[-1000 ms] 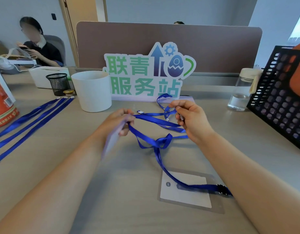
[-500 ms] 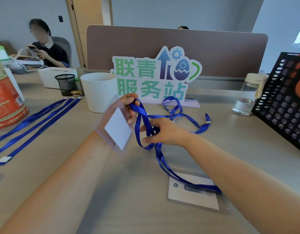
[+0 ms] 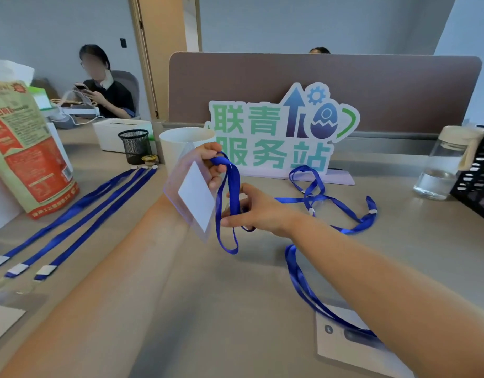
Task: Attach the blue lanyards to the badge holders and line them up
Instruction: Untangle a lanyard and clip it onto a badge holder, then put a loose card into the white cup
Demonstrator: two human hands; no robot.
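Observation:
My left hand (image 3: 212, 165) holds a clear badge holder (image 3: 193, 195) with a white card, lifted above the desk, together with the top of a blue lanyard (image 3: 230, 203) that hangs from it in a loop. My right hand (image 3: 258, 211) pinches that lanyard lower down. Loose blue lanyards (image 3: 339, 205) lie tangled on the desk to the right. Another badge holder (image 3: 341, 342) with a lanyard across it lies near my right forearm. Three finished lanyards (image 3: 80, 211) lie straight side by side at the left.
A green sign (image 3: 276, 132) stands at the back, with a white cup (image 3: 178, 145), a black mesh pot (image 3: 134, 145) and a red bag (image 3: 25, 148) to its left. A water bottle (image 3: 442, 165) and a black basket (image 3: 478, 178) stand at the right. A person sits far left.
My left hand has raised the badge holder and lanyard higher. My right hand moved left from the tangled lanyards and took hold of the hanging loop. The view shifted right.

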